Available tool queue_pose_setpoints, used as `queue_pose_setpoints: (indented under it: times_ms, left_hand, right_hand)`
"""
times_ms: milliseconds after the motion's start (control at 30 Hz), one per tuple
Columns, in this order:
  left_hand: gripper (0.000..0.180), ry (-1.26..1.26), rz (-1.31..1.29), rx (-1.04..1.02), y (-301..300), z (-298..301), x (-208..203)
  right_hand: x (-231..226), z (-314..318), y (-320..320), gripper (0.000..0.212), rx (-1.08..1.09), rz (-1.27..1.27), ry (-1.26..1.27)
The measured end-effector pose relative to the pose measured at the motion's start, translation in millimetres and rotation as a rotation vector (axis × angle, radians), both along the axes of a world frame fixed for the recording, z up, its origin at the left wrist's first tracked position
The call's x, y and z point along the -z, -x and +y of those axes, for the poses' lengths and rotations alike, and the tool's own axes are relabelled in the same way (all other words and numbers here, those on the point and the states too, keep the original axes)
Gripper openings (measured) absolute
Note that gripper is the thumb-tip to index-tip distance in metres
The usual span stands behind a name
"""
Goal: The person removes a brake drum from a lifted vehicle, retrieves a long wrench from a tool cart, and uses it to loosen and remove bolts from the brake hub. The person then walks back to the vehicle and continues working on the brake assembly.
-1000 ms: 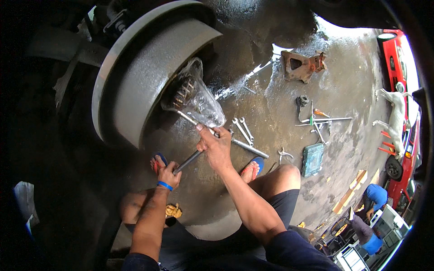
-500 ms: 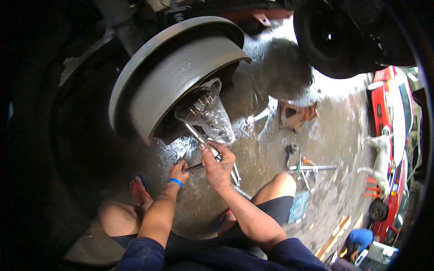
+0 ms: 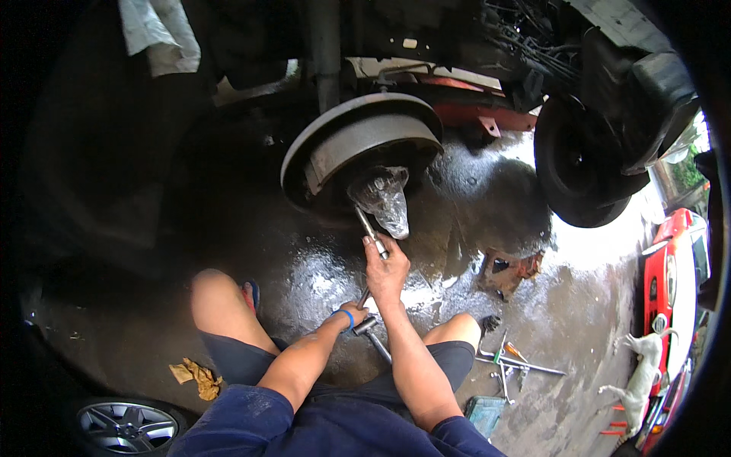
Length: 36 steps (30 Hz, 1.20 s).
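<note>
Left hand (image 3: 356,311), fingers curled round the lower end of a long metal bar (image 3: 371,268). Right hand (image 3: 386,273) higher up, fingers wrapped round the same bar. Bar runs up to a plastic-wrapped hub (image 3: 383,199) on the brake drum (image 3: 358,148). Wet concrete floor (image 3: 304,266); loose wrenches (image 3: 509,362) right; tyre (image 3: 582,171) beyond.

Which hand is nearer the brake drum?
The right hand, gripping the metal bar just below the plastic-wrapped hub; the left hand holds lower down.
</note>
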<state>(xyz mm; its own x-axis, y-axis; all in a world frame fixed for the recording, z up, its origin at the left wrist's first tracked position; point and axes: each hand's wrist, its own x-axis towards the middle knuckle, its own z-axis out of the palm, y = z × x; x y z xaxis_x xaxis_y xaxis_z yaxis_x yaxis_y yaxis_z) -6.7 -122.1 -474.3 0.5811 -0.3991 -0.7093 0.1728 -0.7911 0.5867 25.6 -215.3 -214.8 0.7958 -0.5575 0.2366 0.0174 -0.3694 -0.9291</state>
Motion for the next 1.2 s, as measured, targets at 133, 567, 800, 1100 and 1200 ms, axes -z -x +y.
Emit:
queue_pose_setpoints:
  times_ms: [133,567,800,1100,1200]
  left_hand:
    - [0.048,-0.138,-0.117,-0.132,-18,58,-32]
    - [0.064,-0.639,-0.001,0.464,-51,146,-284]
    - [0.033,-0.549,-0.452,0.408,-15,127,-459]
    - [0.012,-0.527,-1.275,0.804,-8,38,-568]
    - [0.010,-0.537,-1.321,0.946,-29,30,-562]
  right_hand:
    - [3,1,3,0.025,0.045,0.186,-0.311]
    - [23,-9,-6,0.021,-0.132,-0.037,-1.248]
    - [20,-8,-9,0.032,-0.106,0.070,-1.652]
    - [22,3,-18,0.035,-0.132,0.004,-1.974]
    - [22,0,-21,0.032,-0.095,0.021,-1.902]
